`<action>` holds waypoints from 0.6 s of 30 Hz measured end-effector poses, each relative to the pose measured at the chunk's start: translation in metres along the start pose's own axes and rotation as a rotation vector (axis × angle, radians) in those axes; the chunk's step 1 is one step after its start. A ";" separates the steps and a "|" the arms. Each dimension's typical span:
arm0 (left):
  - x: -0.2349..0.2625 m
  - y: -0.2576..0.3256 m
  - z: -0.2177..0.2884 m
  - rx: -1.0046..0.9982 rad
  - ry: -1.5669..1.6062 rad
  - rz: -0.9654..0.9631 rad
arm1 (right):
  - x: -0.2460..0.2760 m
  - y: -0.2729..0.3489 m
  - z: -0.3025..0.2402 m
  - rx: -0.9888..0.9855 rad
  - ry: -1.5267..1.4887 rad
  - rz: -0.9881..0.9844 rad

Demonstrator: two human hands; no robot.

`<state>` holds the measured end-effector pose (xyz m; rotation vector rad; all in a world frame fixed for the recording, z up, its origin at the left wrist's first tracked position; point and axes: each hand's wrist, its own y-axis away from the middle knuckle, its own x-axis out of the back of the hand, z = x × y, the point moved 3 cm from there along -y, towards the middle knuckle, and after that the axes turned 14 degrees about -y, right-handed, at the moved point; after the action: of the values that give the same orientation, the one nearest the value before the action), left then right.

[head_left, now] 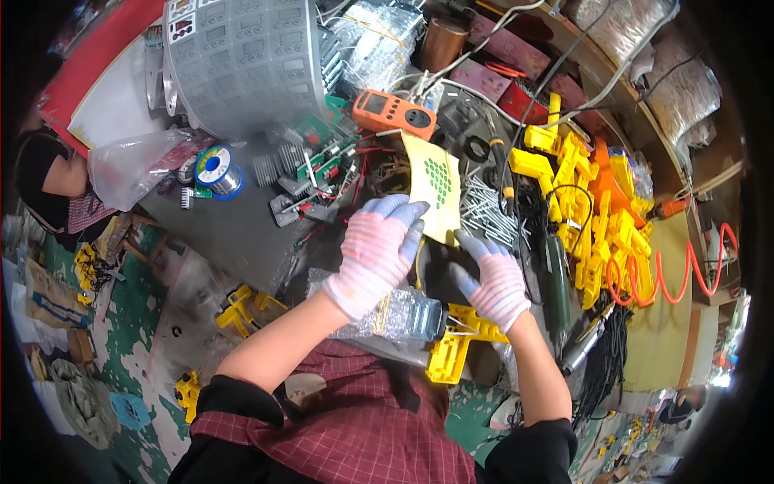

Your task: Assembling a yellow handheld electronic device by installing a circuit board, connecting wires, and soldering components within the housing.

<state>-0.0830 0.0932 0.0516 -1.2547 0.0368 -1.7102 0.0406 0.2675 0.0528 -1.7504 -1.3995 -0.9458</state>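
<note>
My left hand point(377, 254), in a striped glove with grey-blue fingertips, pinches the left edge of a pale yellow sticker sheet point(425, 214). Green round dots cover the sheet's middle. My right hand point(498, 282), gloved alike, has a fingertip at the sheet's lower right corner; its thumb stands apart from the fingers and nothing shows between them. Below the hands lies a bubble-wrapped part with a black end point(423, 316). Beside it, under my right hand, is a yellow plastic housing point(448, 357) with thin white wires at it.
Loose screws point(488, 211) lie beyond the right hand, with a heap of yellow housings point(592, 214) farther right. An orange meter point(393, 113), circuit boards point(310, 173) and a solder spool point(219, 172) sit at the back and left. A red coiled hose point(685, 274) hangs right.
</note>
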 end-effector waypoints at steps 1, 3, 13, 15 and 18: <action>0.011 -0.003 0.002 -0.046 0.024 0.125 | 0.001 0.002 -0.002 0.013 -0.020 0.017; 0.031 -0.015 -0.005 -0.018 0.054 0.207 | 0.006 0.000 -0.006 -0.070 -0.042 -0.043; 0.051 -0.091 -0.085 0.055 -0.447 0.330 | -0.011 -0.037 -0.008 -0.119 0.173 -0.086; 0.041 -0.098 -0.086 0.122 -0.440 0.193 | -0.015 -0.043 0.003 -0.136 0.126 -0.131; 0.031 -0.102 -0.092 0.073 -0.505 0.204 | -0.020 -0.042 0.005 -0.079 -0.001 -0.125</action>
<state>-0.2194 0.0803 0.0846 -1.5373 -0.1905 -1.1766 -0.0029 0.2698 0.0363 -1.7367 -1.5051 -1.0800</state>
